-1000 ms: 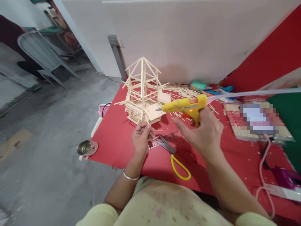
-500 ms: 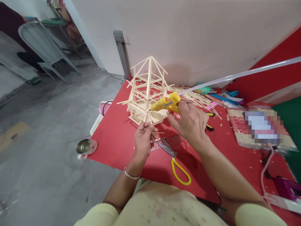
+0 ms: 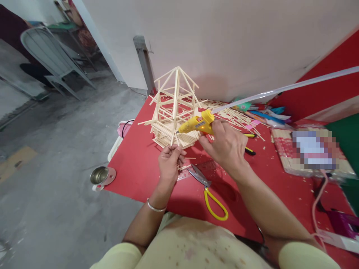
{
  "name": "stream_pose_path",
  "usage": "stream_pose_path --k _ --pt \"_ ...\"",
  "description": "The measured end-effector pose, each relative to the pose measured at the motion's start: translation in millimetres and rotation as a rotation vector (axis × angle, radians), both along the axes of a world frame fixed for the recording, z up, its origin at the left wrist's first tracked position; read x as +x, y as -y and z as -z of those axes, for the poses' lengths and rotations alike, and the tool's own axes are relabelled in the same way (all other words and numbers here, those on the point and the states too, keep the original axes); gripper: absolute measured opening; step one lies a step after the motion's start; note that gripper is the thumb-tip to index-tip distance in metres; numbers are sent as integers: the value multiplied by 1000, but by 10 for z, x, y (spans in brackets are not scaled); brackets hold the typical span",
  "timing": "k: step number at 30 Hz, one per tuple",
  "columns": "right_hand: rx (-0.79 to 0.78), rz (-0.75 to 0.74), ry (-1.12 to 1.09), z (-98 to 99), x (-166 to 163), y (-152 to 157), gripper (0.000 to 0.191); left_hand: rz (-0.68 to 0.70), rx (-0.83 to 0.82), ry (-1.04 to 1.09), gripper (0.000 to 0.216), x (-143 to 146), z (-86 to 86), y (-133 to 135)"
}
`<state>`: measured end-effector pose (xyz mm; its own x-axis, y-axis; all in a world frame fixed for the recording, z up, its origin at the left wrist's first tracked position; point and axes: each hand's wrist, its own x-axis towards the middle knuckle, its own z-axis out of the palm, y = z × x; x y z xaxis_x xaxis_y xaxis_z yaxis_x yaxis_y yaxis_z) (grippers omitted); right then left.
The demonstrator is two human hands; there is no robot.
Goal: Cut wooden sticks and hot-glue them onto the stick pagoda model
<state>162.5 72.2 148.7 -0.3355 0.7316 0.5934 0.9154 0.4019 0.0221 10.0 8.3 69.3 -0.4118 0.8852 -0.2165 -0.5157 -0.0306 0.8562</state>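
On the red table (image 3: 131, 164), head view: stick model (image 3: 176, 97) stands upright, open frame with a peaked top and slatted lower parts. Left hand (image 3: 169, 160) is at the model's near lower edge, thumb and fingers pinched on a thin stick (image 3: 177, 140), partly hidden by the fingers. Right hand (image 3: 227, 144) is right of the model, wrapped round a yellow glue gun (image 3: 193, 125). Nozzle points left, its tip close to the model's near lower part; cannot tell if it touches. Long clear glue stick (image 3: 280, 91) runs out of the gun's back, away to the right. Hands are apart from each other.

Nearer the wearer than the model: scissors (image 3: 201, 177) with yellow handles, blades toward the left hand, and a clear ruler (image 3: 183, 175) partly under the blades. Right of the model and behind the gun: loose sticks (image 3: 224, 109), spread in a pile. Farther right of the model: wrapped stick bundle (image 3: 283, 151) with a pixelated item (image 3: 314, 149) on top. Left of the model and nearer the wearer: metal-lined cup (image 3: 110, 175) at the table edge. Far left of the model, beyond the table: pale chair (image 3: 47, 48) on the floor.
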Motion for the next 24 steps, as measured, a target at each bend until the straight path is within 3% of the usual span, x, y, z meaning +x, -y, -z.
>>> stream_pose_path --k 5,10,13,17,21,24 --pt "7 1 -34 -8 110 91 35 -64 26 -178 35 -7 148 44" --pt "-36 10 -140 -49 224 204 33 -137 48 -361 29 26 192 179" --pt "-187 35 -355 -75 357 315 35 -104 68 -509 22 107 205 286" --pt "-403 71 -630 -52 605 538 28 54 144 -698 16 273 249 358" --pt "-579 89 -763 27 805 741 15 108 224 -833 13 448 234 313" --pt "-700 71 -835 77 894 807 18 152 294 -898 12 561 157 276"
